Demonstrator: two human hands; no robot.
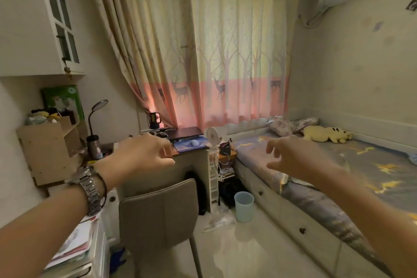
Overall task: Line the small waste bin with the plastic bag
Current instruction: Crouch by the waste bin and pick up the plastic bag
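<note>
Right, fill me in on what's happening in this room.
A person stands in a bedroom with both arms stretched forward, left hand and right hand empty, fingers loosely spread. The small blue waste bin sits unlined on the floor beside the bed. A clear plastic bag lies crumpled on the floor just left of the bin. Nothing has been picked up yet.

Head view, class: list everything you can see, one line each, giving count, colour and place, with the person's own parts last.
waste bin: one, pale blue, floor beside bed
plastic bag: one, clear, crumpled on floor left of bin
chair: one, grey-beige, at desk
desk lamp: one, dark, on desk
small fan: one, white, desk's right end
plush toy: one, yellow, on bed
curtains: cream and pink, window
left hand: one, watch on wrist, empty
right hand: one, fingers spread, empty
</note>
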